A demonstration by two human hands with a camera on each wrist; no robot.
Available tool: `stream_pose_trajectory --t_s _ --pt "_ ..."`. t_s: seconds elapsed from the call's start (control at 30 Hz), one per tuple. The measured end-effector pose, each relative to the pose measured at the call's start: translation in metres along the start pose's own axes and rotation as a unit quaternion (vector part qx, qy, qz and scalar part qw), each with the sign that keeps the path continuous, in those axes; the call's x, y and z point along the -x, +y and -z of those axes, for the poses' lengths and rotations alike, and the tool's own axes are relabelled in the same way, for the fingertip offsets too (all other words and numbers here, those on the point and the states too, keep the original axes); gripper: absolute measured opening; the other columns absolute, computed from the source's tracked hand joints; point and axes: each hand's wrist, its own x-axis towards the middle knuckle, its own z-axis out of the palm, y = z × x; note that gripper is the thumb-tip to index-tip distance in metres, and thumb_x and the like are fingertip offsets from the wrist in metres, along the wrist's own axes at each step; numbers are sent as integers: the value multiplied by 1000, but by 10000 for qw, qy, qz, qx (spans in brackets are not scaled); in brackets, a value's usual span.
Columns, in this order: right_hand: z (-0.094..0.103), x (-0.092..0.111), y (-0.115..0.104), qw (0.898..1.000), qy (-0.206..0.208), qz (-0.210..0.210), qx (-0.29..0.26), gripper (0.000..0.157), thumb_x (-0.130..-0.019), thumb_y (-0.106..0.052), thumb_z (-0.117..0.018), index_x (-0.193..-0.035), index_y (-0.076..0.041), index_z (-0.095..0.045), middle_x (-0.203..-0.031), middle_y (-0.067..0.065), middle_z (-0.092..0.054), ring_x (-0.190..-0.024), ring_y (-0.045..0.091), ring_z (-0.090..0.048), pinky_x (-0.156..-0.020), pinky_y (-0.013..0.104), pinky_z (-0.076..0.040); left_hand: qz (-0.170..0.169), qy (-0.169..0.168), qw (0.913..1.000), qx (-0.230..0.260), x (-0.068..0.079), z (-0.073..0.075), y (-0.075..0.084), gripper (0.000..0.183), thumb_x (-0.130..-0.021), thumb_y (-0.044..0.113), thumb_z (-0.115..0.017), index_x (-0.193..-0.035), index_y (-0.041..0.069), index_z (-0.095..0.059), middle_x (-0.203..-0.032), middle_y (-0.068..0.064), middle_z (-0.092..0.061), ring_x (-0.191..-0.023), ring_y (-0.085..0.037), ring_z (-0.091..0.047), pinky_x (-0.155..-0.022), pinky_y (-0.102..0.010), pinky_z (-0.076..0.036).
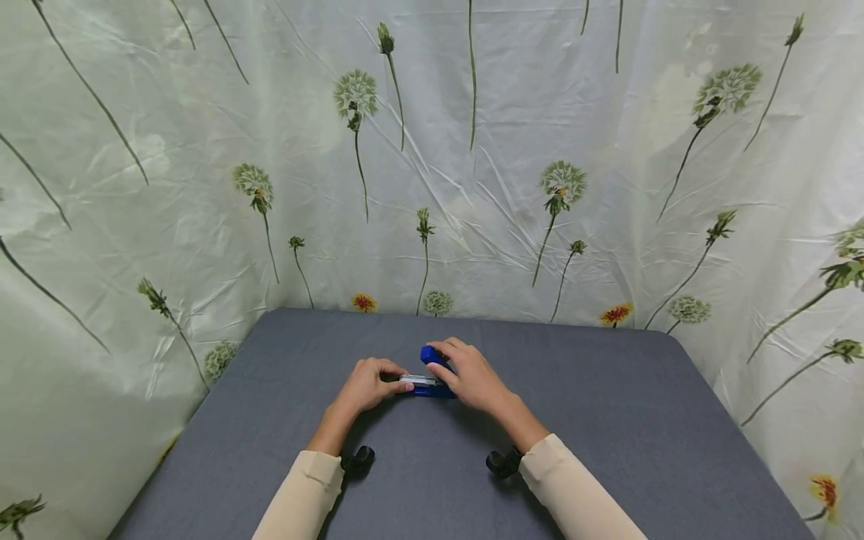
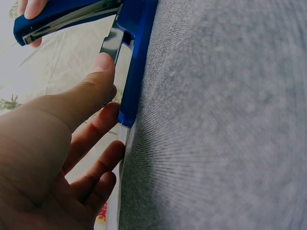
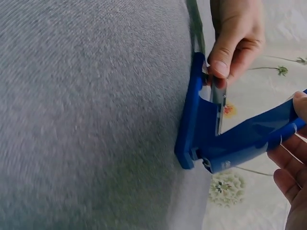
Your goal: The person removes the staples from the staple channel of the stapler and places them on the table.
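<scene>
A blue stapler stands on the grey table, opened wide, its lifted top arm angled away from the base. Between the two lies the metal staple channel. My left hand pinches the front end of that channel between thumb and fingers, with the other fingers loosely bent beside the base tip. My right hand grips the top arm near its front end and holds it raised. In the left wrist view, a spring and metal strip show along the underside of the top arm.
A grey cloth-covered table spreads around the stapler. Behind and beside it hangs a pale curtain printed with dandelions. Each wrist wears a black camera mount, the left one and the right one low over the table.
</scene>
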Motion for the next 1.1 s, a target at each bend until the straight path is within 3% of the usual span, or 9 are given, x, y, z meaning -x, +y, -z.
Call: stream_pose_trajectory --t_s 0.5,0.8,1.1 --pt "14 15 14 9987 330 -255 -287 38 -103 -30 -65 -137 -12 -62 -121 4 -67 -112 22 -64 -97 46 -52 -92 118 9998 -120 1 -1 -2 22 -81 38 -88 -96 23 -85 -100 2 -80 -99 -21 -73 -91 -46 -56" --pt "24 26 23 9982 503 -134 -313 38 -102 -25 -66 -137 -12 -61 -117 2 -68 -107 20 -64 -92 45 -53 -109 49 9999 -110 1 -2 -3 21 -82 37 -87 -98 24 -85 -102 3 -80 -101 -21 -73 -93 -47 -56" --pt "37 38 34 9978 469 -329 -319 34 -101 -26 -68 -132 -12 -62 -114 1 -68 -108 20 -64 -93 46 -54 -103 -1 9998 -141 1 0 -1 21 -83 37 -87 -99 23 -85 -103 3 -80 -102 -22 -72 -93 -47 -56"
